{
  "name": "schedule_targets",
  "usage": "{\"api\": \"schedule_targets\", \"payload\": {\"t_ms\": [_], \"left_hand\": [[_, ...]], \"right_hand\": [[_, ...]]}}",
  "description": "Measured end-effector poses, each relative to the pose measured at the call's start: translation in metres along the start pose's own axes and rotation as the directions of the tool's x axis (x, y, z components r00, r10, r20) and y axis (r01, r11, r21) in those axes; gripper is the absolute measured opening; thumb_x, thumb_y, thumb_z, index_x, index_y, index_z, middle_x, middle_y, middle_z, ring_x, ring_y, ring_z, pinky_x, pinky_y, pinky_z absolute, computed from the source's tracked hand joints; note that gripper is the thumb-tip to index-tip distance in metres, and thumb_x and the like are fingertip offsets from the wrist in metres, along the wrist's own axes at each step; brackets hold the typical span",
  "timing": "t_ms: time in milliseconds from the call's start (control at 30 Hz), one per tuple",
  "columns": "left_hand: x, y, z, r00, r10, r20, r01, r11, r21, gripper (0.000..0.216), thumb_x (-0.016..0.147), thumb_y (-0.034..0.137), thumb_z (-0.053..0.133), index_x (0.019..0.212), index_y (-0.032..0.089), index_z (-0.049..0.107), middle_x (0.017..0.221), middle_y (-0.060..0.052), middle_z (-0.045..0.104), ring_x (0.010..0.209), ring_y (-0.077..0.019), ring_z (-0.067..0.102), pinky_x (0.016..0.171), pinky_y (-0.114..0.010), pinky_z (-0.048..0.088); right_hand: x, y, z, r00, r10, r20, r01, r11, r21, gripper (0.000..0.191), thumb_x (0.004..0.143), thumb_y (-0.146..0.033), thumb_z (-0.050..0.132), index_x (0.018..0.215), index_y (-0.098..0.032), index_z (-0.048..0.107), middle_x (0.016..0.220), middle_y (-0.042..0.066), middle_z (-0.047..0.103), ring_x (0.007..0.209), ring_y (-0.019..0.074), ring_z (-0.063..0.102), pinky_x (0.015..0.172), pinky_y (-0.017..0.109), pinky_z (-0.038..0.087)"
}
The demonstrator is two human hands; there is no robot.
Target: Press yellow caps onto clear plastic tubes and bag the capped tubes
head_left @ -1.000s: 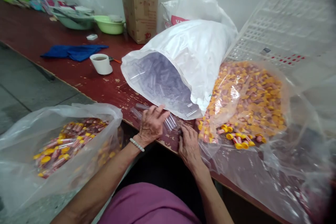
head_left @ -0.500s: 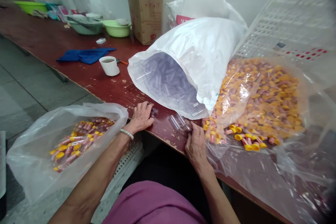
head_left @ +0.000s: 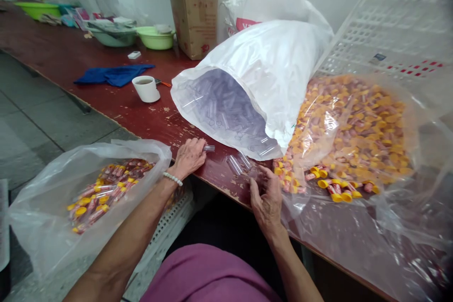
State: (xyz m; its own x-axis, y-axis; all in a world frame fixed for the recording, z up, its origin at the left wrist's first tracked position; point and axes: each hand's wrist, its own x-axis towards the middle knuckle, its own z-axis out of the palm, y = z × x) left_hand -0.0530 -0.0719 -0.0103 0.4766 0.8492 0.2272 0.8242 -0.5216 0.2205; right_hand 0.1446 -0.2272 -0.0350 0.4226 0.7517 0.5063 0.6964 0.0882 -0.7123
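Note:
My left hand (head_left: 190, 156) is closed on a clear plastic tube (head_left: 209, 148) at the table's front edge, the tube's end sticking out past the fingertips. To the right, my right hand (head_left: 268, 198) has its thumb and fingers curled around a glassy piece that looks like another clear tube, partly hidden. A few loose clear tubes (head_left: 239, 164) lie on the table just left of it. Behind them, a large white sack (head_left: 262, 66) lies on its side, its mouth facing me and full of clear tubes (head_left: 226, 104).
Yellow-capped candy-filled tubes (head_left: 357, 127) lie under clear plastic on the right, before a white crate (head_left: 382, 47). More fill a plastic bag (head_left: 38, 198) at lower left. A white cup (head_left: 146, 89), blue cloth (head_left: 113, 74), cardboard box (head_left: 200, 19) and green basin (head_left: 155, 40) stand farther back.
The tube in my left hand now sticks out more plainly to the right. My right hand has drawn slightly away from the loose tubes, thumb and fingers farther apart.

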Motion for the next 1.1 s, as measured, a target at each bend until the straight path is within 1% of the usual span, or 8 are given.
{"api": "schedule_targets", "payload": {"t_ms": [167, 300, 467, 533, 700, 800, 900, 1100], "left_hand": [[-0.020, 0.021, -0.008, 0.993, -0.110, 0.050, 0.120, 0.861, -0.495, 0.016, 0.081, 0.036, 0.054, 0.084, 0.021, 0.054, 0.076, 0.000, 0.060, 0.071, -0.0158, 0.055, 0.067, -0.027, 0.044], [-0.041, 0.042, -0.007, 0.990, -0.069, 0.126, 0.142, 0.611, -0.779, 0.018, 0.080, 0.036, 0.057, 0.081, 0.018, 0.056, 0.076, 0.000, 0.060, 0.069, -0.0137, 0.055, 0.065, -0.025, 0.045], [-0.054, 0.056, -0.002, 0.976, -0.006, 0.219, 0.213, 0.259, -0.942, 0.030, 0.079, 0.032, 0.061, 0.104, 0.016, 0.059, 0.100, -0.007, 0.066, 0.090, -0.0196, 0.062, 0.078, -0.030, 0.049], [-0.057, 0.057, -0.003, 0.978, 0.011, 0.210, 0.196, 0.311, -0.930, 0.031, 0.081, 0.031, 0.059, 0.109, 0.016, 0.059, 0.105, -0.008, 0.065, 0.093, -0.0202, 0.061, 0.080, -0.031, 0.049], [-0.061, 0.055, -0.014, 0.988, 0.124, 0.088, -0.046, 0.797, -0.602, 0.040, 0.081, 0.009, 0.047, 0.118, 0.015, 0.060, 0.099, -0.010, 0.061, 0.091, -0.0201, 0.057, 0.083, -0.035, 0.046], [-0.063, 0.059, -0.020, 0.971, 0.227, 0.080, -0.155, 0.843, -0.516, 0.044, 0.081, 0.005, 0.043, 0.120, 0.017, 0.060, 0.092, -0.009, 0.059, 0.085, -0.0194, 0.055, 0.079, -0.035, 0.046], [-0.064, 0.063, -0.022, 0.973, 0.207, 0.101, -0.074, 0.697, -0.714, 0.035, 0.083, 0.012, 0.051, 0.115, 0.017, 0.062, 0.097, -0.009, 0.062, 0.089, -0.0192, 0.057, 0.082, -0.033, 0.046], [-0.068, 0.070, -0.017, 0.957, 0.058, 0.285, 0.279, 0.093, -0.956, 0.045, 0.075, 0.020, 0.069, 0.118, 0.020, 0.057, 0.108, -0.006, 0.066, 0.099, -0.0181, 0.060, 0.087, -0.029, 0.047]], "right_hand": [[-0.002, -0.028, 0.009, 0.971, 0.179, 0.157, -0.218, 0.933, 0.286, 0.032, 0.084, -0.032, 0.058, 0.113, -0.022, 0.050, 0.099, 0.005, 0.062, 0.080, 0.0138, 0.062, 0.072, 0.029, 0.054], [-0.001, -0.043, 0.018, 0.960, 0.218, 0.178, -0.275, 0.858, 0.434, 0.035, 0.080, -0.035, 0.063, 0.109, -0.022, 0.048, 0.099, 0.004, 0.065, 0.078, 0.0130, 0.063, 0.070, 0.028, 0.054], [-0.003, -0.047, 0.023, 0.932, 0.261, 0.250, -0.360, 0.743, 0.564, 0.032, 0.078, -0.032, 0.066, 0.102, -0.023, 0.048, 0.095, 0.001, 0.064, 0.079, 0.0121, 0.062, 0.071, 0.028, 0.053], [-0.003, -0.046, 0.020, 0.931, 0.260, 0.257, -0.364, 0.730, 0.579, 0.034, 0.078, -0.031, 0.066, 0.105, -0.023, 0.047, 0.095, 0.001, 0.063, 0.080, 0.0124, 0.062, 0.072, 0.027, 0.053], [0.000, -0.045, 0.009, 0.944, 0.182, 0.274, -0.303, 0.805, 0.510, 0.039, 0.083, -0.028, 0.058, 0.120, -0.023, 0.045, 0.104, 0.005, 0.060, 0.087, 0.0141, 0.061, 0.077, 0.030, 0.052], [0.000, -0.046, 0.006, 0.937, 0.081, 0.340, -0.224, 0.886, 0.406, 0.038, 0.086, -0.027, 0.054, 0.123, -0.023, 0.048, 0.115, 0.008, 0.058, 0.093, 0.0164, 0.060, 0.082, 0.033, 0.052], [-0.003, -0.051, 0.008, 0.944, 0.034, 0.328, -0.162, 0.914, 0.373, 0.043, 0.089, -0.026, 0.047, 0.131, -0.021, 0.041, 0.120, 0.010, 0.056, 0.103, 0.0186, 0.058, 0.091, 0.036, 0.049], [-0.015, -0.058, 0.014, 0.960, 0.136, 0.245, -0.248, 0.821, 0.515, 0.044, 0.094, -0.029, 0.040, 0.136, -0.023, 0.034, 0.127, 0.008, 0.054, 0.115, 0.0159, 0.054, 0.098, 0.034, 0.046]]}}
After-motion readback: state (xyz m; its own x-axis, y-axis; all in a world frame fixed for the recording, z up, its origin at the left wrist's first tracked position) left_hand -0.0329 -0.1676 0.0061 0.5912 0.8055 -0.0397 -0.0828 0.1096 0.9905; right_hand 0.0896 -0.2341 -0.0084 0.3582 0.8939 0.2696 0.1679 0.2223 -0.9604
